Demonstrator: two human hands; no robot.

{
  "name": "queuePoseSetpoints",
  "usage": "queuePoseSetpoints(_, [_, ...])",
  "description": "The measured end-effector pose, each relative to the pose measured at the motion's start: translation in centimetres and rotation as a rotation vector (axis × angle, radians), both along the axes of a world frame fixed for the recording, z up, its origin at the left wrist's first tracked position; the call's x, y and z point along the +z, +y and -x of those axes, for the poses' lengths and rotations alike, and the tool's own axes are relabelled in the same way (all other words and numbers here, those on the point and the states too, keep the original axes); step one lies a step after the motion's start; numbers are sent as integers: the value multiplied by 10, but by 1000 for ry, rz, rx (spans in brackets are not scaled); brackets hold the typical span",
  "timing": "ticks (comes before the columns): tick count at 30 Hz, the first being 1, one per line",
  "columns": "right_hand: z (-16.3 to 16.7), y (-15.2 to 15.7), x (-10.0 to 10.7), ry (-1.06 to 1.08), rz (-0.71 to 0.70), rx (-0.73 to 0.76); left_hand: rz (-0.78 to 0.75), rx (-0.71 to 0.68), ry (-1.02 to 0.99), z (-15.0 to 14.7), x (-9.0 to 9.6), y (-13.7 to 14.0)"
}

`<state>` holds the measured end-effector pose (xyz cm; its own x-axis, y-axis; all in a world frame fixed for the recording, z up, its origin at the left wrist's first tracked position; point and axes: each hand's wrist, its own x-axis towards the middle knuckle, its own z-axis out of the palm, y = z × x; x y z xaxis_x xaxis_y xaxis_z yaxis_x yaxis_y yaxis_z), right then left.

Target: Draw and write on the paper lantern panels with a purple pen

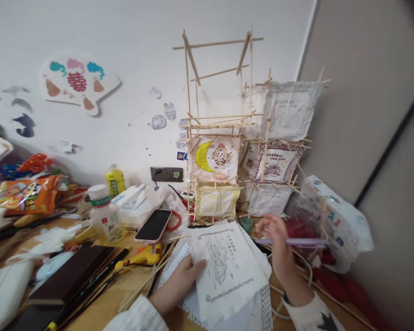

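Note:
My left hand (182,279) is closed on the left edge of a sheet of drawing paper (224,271), with the thumb on top and the other fingers hidden beneath. Line drawings and written characters cover the sheet, which lies over other papers, some with a crosshatched border (266,308). Right of the sheet, my right hand (276,234) is raised with curled fingers. A long, slim purple pen-like stick (307,242) runs across it and shows on both sides; the hand seems to hold it. Behind the papers stands a wooden stick frame (224,118) hung with drawn panels (215,160).
On the left are a yellow glue gun (141,257), a phone (154,225), a clear bottle (105,216), a dark box (71,273) and an orange snack bag (29,195). Plastic bags (338,220) lie at right. A small green cup (246,224) stands behind the papers.

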<state>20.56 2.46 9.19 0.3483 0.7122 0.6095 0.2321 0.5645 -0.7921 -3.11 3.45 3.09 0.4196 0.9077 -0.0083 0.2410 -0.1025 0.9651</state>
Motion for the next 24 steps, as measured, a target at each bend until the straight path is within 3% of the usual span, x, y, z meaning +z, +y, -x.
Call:
queuePoseSetpoints(4, [-13,26,-31,-125,280,51,70,109,-65,-4,-1,-2])
queuePoseSetpoints(8, [-17,35,-47,-185,228,68,134,135,-340,-3,4,-6])
queuePoseSetpoints(10, [-16,38,-52,-160,254,94,196,21,-418,1,4,-9])
queuePoseSetpoints(14, [-8,40,-58,-185,352,133,290,-368,-219,6,2,-14])
queuePoseSetpoints(17, [-1,31,-52,-354,347,135,338,-259,-313,-1,6,-13])
queuePoseSetpoints(22, [9,14,-37,-504,270,158,498,-39,-684,-8,19,-1])
queuePoseSetpoints(24, [12,13,-38,-494,264,165,512,8,-670,-8,20,0])
